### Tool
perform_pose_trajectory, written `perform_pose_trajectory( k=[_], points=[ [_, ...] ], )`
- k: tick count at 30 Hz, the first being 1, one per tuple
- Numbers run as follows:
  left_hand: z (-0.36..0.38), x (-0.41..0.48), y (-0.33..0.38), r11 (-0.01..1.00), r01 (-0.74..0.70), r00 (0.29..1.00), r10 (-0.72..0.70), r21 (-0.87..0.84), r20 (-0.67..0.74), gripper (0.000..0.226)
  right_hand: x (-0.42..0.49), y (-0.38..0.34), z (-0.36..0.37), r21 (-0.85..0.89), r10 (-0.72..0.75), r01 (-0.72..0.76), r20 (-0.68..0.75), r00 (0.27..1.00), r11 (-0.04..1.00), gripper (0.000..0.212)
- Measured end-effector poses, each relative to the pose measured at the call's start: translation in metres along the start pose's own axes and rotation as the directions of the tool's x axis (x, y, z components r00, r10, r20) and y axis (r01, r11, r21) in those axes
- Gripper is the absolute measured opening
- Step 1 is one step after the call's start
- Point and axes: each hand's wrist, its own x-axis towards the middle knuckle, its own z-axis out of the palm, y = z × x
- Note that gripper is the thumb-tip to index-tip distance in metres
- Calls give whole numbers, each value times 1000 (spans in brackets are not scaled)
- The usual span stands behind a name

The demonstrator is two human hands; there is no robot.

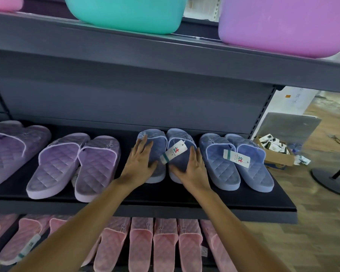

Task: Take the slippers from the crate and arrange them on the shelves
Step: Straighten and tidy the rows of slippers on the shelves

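Shelves (185,195) are filling | left hand (139,163) and right hand (192,169) are pressing, grip spread, on blue pair (166,154) | crate probably unseen

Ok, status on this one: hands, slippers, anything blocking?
Left hand flat on left blue slipper. Right hand flat on its mate. Pair sits on middle shelf, between purple and blue pairs. Nothing blocking.

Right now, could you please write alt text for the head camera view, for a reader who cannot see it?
Both hands, left hand and right hand, rest flat on a blue slipper pair on the middle shelf, between lilac slippers and another blue pair. Pink slippers fill the shelf below.
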Motion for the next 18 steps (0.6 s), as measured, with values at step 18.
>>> perform_pose_trajectory(
  k=[18],
  points=[
    [-104, -66, -51, 967, -41, 995, 62, 252, -75, 56, -9, -78, 21, -134, -386, 393, 73, 920, 910, 74]
  ],
)
